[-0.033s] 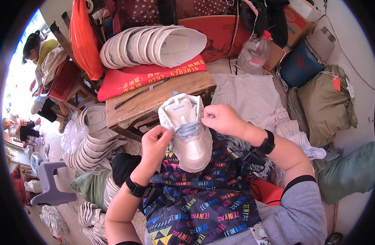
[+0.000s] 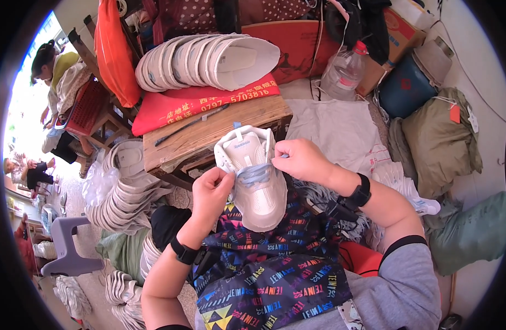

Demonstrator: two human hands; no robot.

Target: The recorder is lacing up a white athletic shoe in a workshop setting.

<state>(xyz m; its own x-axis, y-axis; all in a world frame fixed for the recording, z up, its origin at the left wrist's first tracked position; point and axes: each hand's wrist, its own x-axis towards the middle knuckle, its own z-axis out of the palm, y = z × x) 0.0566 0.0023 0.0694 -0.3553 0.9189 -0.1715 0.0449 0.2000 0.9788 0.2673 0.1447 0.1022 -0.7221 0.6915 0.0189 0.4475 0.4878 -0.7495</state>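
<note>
A white sneaker upper point(image 2: 259, 204) with a clear, shiny toe rests on my lap, toe toward me, its heel end against the wooden table's front. Blue-grey shoelace point(image 2: 254, 175) crosses its throat below the padded tongue point(image 2: 245, 147). My left hand point(image 2: 211, 193) is closed in a pinch at the left eyelet edge, on the lace's left end, which the fingers mostly hide. On the opposite side, my right hand point(image 2: 301, 159) pinches the lace, and a bit of blue shows between thumb and fingers.
Nested shoe uppers point(image 2: 209, 61) lie on a red cloth point(image 2: 170, 107) over the wooden table point(image 2: 220, 124), with a thin dark tool point(image 2: 189, 127) nearby. More uppers point(image 2: 126, 192) are stacked at left by a grey plastic stool point(image 2: 71, 250). A bottle point(image 2: 343, 71) and sacks point(image 2: 442, 143) stand right.
</note>
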